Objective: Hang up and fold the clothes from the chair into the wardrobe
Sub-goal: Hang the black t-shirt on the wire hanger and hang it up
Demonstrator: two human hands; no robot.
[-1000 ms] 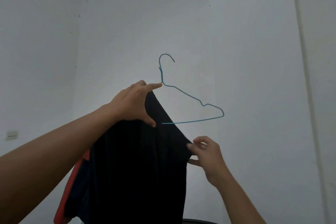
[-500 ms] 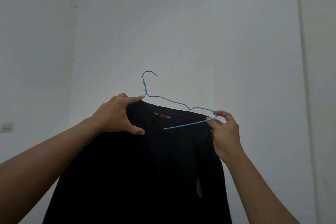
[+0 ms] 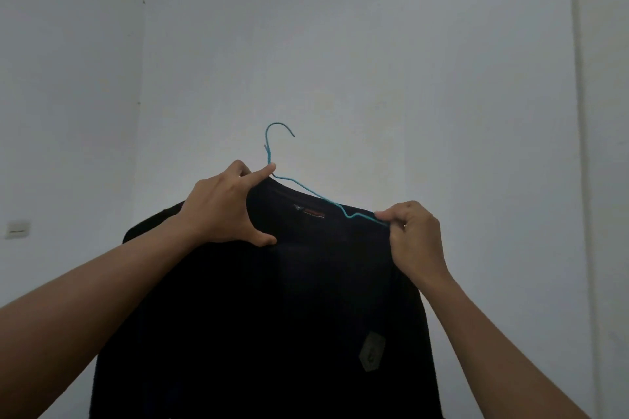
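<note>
A black shirt (image 3: 272, 316) hangs in front of me on a thin teal wire hanger (image 3: 308, 189), whose hook points up and to the right. My left hand (image 3: 224, 207) grips the shirt's left shoulder and the hanger just below the hook. My right hand (image 3: 413, 238) pinches the shirt's right shoulder over the hanger's right end. A small label with red print (image 3: 310, 211) shows inside the collar. The chair and the wardrobe are out of view.
Bare white walls (image 3: 306, 44) fill the background, with a corner line on the left. A white wall switch (image 3: 17, 229) sits at the far left. A vertical edge runs down the right side.
The shirt's right shoulder has been pulled over the hanger's right arm, which is now mostly covered. My right hand has closed into a pinch on that shoulder. The left grip is unchanged.
</note>
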